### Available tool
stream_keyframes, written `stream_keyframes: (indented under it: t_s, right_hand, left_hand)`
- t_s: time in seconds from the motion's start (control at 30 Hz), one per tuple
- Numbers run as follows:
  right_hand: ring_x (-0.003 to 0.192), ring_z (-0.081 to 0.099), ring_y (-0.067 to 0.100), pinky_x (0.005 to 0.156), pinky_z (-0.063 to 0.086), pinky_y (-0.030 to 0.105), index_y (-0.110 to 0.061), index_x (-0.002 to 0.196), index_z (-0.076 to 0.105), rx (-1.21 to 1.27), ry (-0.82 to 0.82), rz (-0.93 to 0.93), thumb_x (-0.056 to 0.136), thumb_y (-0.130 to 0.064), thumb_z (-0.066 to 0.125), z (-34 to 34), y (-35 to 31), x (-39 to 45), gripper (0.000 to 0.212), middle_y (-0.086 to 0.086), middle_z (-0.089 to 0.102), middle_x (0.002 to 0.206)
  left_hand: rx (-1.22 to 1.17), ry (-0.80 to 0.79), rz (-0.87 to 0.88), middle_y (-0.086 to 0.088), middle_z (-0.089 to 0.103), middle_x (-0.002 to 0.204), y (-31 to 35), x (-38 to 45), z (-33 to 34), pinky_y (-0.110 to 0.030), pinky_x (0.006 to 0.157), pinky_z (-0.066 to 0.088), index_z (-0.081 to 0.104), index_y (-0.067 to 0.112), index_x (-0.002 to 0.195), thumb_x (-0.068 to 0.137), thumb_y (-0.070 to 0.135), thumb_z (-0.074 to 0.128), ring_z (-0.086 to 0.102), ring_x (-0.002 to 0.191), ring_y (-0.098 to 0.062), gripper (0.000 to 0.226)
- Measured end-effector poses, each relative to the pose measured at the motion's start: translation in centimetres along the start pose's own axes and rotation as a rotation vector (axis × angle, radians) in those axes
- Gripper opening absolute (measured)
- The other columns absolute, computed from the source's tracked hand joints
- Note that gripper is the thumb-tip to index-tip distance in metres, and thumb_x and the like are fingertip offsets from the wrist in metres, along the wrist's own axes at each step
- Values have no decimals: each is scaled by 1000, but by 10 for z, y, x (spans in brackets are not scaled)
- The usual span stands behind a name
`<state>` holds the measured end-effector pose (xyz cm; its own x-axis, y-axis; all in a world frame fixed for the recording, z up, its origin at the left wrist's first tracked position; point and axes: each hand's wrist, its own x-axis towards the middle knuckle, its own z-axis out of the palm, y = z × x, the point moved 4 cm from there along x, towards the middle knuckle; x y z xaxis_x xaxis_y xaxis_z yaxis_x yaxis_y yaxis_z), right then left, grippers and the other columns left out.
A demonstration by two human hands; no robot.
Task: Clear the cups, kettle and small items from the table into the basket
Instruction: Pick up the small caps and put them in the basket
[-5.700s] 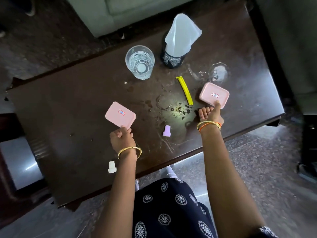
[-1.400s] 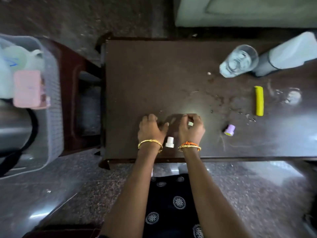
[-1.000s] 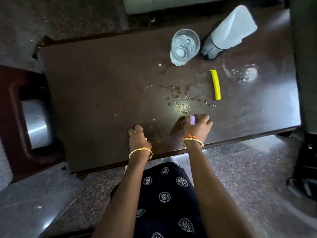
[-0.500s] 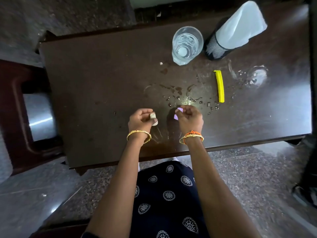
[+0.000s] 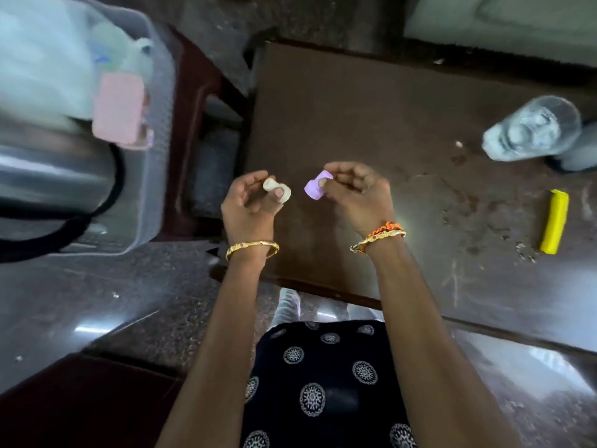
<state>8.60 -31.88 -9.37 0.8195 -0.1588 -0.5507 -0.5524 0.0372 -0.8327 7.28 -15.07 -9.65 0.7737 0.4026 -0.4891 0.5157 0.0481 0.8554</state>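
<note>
Caps, one white [image 5: 277,190] pinched in the left hand [image 5: 248,210] and one purple [image 5: 316,188] in the right hand [image 5: 358,195], are held clear of the tabletop [image 5: 371,124], judged ready for carrying to the basket [image 5: 155,130].

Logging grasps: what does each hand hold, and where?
Left hand pinches the white cap at its narrow middle; right hand pinches the purple cap at its side.

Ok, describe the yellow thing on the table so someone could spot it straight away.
Start at the dark table and go to its right side, where the water glass stands. Nearer the front edge lies the yellow stick, flat among crumbs. It is the only bright yellow, long, narrow thing there.
</note>
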Motion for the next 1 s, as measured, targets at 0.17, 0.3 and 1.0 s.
stream_keyframes:
  t_s: [0.17,0.3,1.0]
  right_hand:
    - [74,66,1,75,53,17,-18,88,68,-75,-179,-180,77,-7,71,107,-49,-8,16,-8,70,79]
    - [70,64,-2,70,51,11,-11,89,69,-242,-238,-369,78,-9,70,177,-71,-11,11,-2,70,81]
    - [145,-6,37,112,3,64,-22,105,68,-1447,-190,-856,89,-16,49,291,-68,18,25,7,1,160]
  left_hand:
    - [-43,340,173,8,64,79,31,15,-94,-24,60,58,61,13,93,74,3,74,65,68,-1,24]
    - [135,516,276,1,67,84,42,24,-140,-25,76,51,63,21,87,70,12,78,62,78,-13,24]
    - [601,332,47,-13,70,99,35,100,-152,-38,80,55,63,12,93,82,3,57,64,92,-31,16]
